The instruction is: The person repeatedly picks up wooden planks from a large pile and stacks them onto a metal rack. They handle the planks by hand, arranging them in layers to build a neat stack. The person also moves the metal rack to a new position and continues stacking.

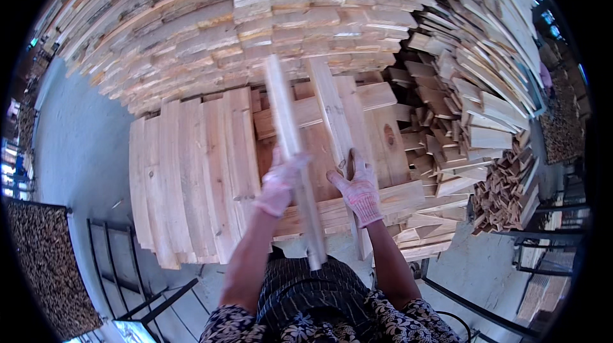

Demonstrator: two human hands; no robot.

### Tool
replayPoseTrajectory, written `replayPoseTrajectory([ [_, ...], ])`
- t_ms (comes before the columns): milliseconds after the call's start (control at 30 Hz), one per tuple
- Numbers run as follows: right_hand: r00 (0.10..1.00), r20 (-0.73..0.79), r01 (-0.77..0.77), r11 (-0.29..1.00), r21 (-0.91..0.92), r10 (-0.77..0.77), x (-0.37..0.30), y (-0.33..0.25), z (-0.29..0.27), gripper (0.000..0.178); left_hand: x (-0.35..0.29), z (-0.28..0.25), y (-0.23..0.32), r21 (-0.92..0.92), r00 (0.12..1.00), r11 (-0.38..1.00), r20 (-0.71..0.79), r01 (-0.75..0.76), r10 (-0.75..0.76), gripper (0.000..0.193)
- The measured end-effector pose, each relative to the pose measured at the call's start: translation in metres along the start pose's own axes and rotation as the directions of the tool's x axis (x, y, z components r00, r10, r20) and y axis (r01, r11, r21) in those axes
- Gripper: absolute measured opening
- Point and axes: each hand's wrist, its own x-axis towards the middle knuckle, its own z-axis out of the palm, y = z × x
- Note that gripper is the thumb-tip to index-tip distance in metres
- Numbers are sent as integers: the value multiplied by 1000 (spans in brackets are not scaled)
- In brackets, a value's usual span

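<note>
Head view. Left hand (281,180), in a pale pink glove: fingers closed around a narrow plank (281,100), blurred, which runs lengthwise past them, one end beyond the fingertips, the other back near the wearer's waist. Right hand (359,193), similarly gloved: thumb apart from the fingers, laid over a second board (332,110) that extends ahead of the fingertips; cannot tell whether it is clenched. Left of the left fingers: side-by-side planks (191,177). Right of the right fingers: a knotted board (388,142), then loose offcuts (440,113). Beyond both hands' fingertips: a tall layered lumber stack (255,24).
</note>
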Motion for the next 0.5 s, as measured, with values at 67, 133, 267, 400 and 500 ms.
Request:
replayPoseTrajectory([
  [67,984,-171,-119,922,-369,59,7,-1,-11,95,-35,-43,8,-199,991,980,-121,29,-54,50],
  [133,974,-200,-202,826,-526,111,21,2,-12,93,-69,-94,30,-232,967,964,-187,127,-173,53],
  [267,961,-200,-271,773,-573,189,40,15,-1,90,-108,-154,72,488,822,755,-557,438,-117,78],
  [400,958,-242,-257,830,-495,152,41,24,3,92,-121,-168,71,496,555,326,-824,805,-114,98],
  [500,974,-214,-145,937,-318,78,33,20,10,92,-124,-177,53,477,486,110,-871,872,-73,99],
])
